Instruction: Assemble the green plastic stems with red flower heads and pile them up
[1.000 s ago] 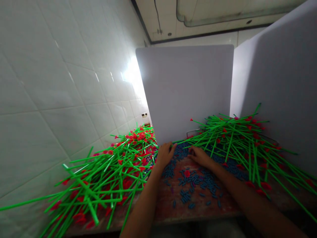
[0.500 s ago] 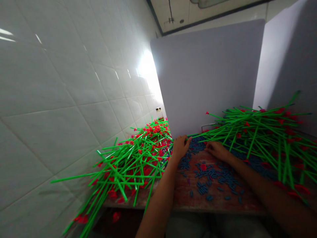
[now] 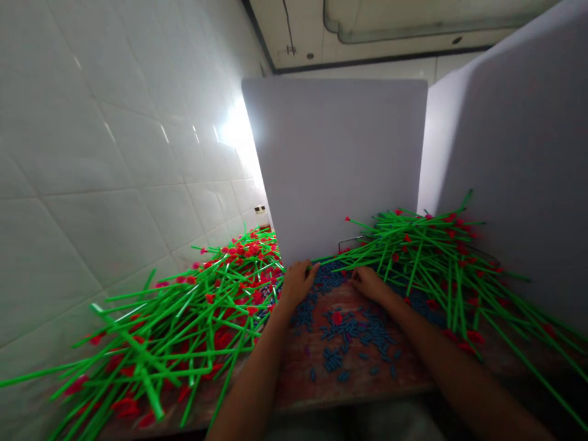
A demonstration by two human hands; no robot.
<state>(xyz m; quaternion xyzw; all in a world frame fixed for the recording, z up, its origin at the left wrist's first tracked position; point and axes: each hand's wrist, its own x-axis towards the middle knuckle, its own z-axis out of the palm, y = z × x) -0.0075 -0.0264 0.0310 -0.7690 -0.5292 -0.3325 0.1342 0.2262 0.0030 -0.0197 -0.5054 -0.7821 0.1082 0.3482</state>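
Blue plastic pellets (image 3: 342,327) lying scattered on worn red-brown bench (image 3: 298,383), btw two heaps of red-tipped green stems (image 3: 413,263), white panel (image 3: 335,165) standing behind. L hand (image 3: 297,285) resting at pellets' far edge, fingers (image 3: 309,274) spreading open, nothing showing held; R hand (image 3: 370,285) curling down over pellets, can't tell if gripping any. Pellets probably handling light, stiff, prone to rolling, so likely needing fingertip pinch across the middle, not a scoop; stems looking long, springy, best taken mid-shaft.
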